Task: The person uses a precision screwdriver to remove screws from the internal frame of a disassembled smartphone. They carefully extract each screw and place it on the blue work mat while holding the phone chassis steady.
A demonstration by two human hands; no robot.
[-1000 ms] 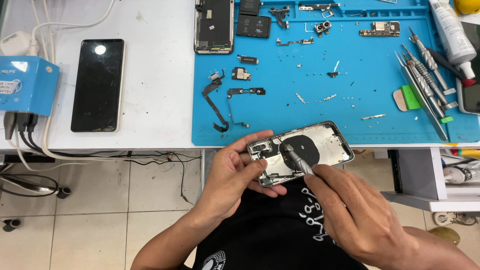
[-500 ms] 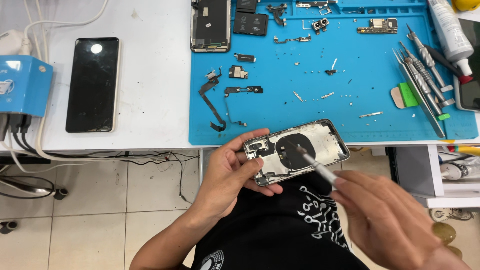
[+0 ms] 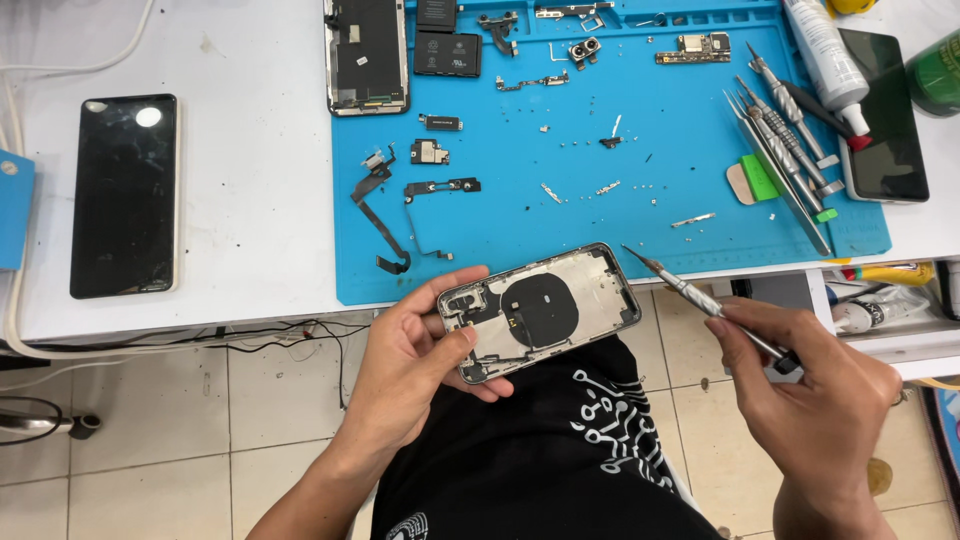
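Nearest the camera, over the lap in a black printed shirt [image 3: 560, 470], the left hand [image 3: 415, 365] holds an opened phone shell [image 3: 540, 310] by its left end, thumb curled over the near edge and the other fingers wrapped around behind the far edge. The shell lies face up and tilted, its right end higher, with a round black coil in the middle of its bare metal inside. To the right of the shell, well apart from it, the right hand [image 3: 805, 395] pinches a thin metal screwdriver [image 3: 700, 300] between thumb and fingers; the tool's tip points up and left toward the shell's upper right corner without touching it. Just beyond the shell starts the white worktop [image 3: 260, 170], carrying a blue mat [image 3: 640, 220]. On the mat, straight behind the shell, lie loose flat cables [image 3: 385, 215], small brackets and scattered screws. Farther back and to the left of the shell rests a detached screen [image 3: 367, 55], face down, with a black battery [image 3: 447, 52] beside it. At the mat's right side, far right of the shell, sits a row of metal tools [image 3: 780, 150], a green pick and a white tube [image 3: 825, 60]. Far left of the shell, on the bare worktop, a dark phone [image 3: 127, 195] lies face up.
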